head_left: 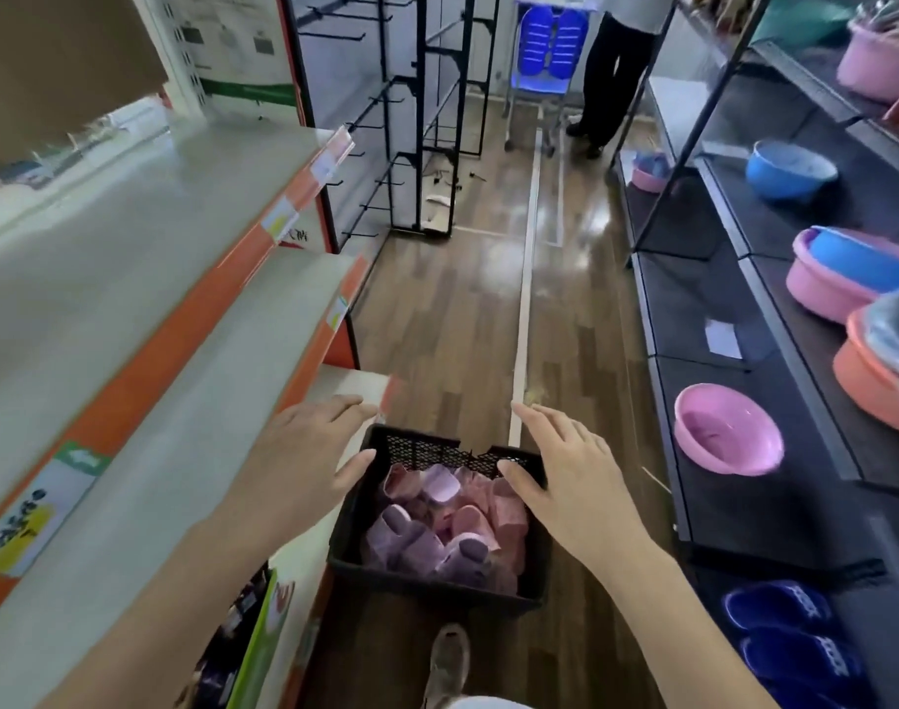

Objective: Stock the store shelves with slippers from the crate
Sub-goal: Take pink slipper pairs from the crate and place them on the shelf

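Below, slippers (423,537) in crate (432,590), between left grip (304,455), right grip (573,481)

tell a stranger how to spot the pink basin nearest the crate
Look at the dark shelving on the aisle's right. On its low shelf, right of the black crate, sits a pink basin. Its pink neighbour holds a blue basin; this holds none.

Glossy wood-plank floor (452,309) bears a pale tape line (523,319); black hook rack (421,99) beyond.

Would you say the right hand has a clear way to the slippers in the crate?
Probably yes: the right hand hovers open over the crate, whose top is uncovered, slippers exposed.
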Motion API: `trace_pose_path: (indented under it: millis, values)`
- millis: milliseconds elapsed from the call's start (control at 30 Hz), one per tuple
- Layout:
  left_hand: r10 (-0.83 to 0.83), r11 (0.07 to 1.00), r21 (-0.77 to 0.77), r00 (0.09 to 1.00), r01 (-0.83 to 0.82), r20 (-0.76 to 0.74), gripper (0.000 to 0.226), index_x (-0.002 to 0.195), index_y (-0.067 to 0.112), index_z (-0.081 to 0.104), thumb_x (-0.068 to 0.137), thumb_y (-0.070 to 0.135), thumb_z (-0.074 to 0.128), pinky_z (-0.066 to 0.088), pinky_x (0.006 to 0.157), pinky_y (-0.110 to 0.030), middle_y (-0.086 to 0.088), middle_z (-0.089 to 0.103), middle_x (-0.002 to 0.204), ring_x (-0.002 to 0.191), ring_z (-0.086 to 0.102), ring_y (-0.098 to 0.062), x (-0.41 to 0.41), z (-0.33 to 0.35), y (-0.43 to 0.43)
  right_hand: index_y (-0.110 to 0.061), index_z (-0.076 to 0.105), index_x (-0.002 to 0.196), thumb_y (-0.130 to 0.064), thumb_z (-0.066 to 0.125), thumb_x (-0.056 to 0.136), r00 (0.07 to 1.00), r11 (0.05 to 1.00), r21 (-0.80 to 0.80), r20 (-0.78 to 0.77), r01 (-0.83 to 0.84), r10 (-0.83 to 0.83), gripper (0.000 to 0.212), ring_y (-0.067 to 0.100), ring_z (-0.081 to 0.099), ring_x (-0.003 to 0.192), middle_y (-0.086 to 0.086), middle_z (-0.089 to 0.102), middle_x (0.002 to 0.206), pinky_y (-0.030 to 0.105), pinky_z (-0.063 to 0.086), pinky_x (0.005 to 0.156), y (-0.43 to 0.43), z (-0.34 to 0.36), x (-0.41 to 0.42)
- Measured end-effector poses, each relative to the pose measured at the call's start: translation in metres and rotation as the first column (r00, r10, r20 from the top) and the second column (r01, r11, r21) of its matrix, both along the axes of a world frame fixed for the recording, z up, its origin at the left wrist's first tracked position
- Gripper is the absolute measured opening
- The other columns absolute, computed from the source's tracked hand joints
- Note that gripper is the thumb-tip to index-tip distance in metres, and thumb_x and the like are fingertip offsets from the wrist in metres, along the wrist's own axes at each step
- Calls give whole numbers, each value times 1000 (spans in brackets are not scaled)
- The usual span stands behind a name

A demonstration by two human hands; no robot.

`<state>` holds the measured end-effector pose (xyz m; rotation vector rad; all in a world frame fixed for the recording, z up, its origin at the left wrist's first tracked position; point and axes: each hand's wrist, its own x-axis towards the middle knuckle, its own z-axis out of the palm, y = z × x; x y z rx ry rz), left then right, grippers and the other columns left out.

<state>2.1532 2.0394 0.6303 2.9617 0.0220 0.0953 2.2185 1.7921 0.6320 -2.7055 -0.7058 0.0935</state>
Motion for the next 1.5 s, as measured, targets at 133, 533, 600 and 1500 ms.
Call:
trace_pose_path:
  millis: [133,533,600,1500]
  values:
    - [-18,1000,-10,1000,17,-4,50,109,16,66,79,44,37,51,78,-34,0,68,106,89,67,-22,49,-10,0,-26,30,144,-44,49,92,999,1000,-9,-41,7,-7,59,16,35,134,-4,39,145,31,25,109,3,-11,53]
    - [-138,988,-85,981,127,-139,52,109,12,66,79,41,36,51,76,-36,-4,67,107,88,67,-25,153,-88,35,-22,34,142,-39,51,92,975,991,-68,-183,114,-124,55,16,41,128,-3,45,139,32,32,105,22,-89,135]
    - [-158,984,-115,972,140,-173,57,114,12,64,79,43,32,51,77,-37,-4,65,112,94,65,-25,165,-111,39,-23,33,142,-39,50,92,963,988,-77,-227,131,-145,55,16,39,130,-3,43,142,31,30,107,25,-110,141]
    - [-51,968,-204,682,-147,-730,42,133,19,45,92,27,51,43,93,-38,-3,48,134,117,51,-24,163,-550,53,-16,51,114,-15,53,85,628,910,-404,-684,98,-371,30,35,56,107,13,57,121,39,46,86,23,-607,130]
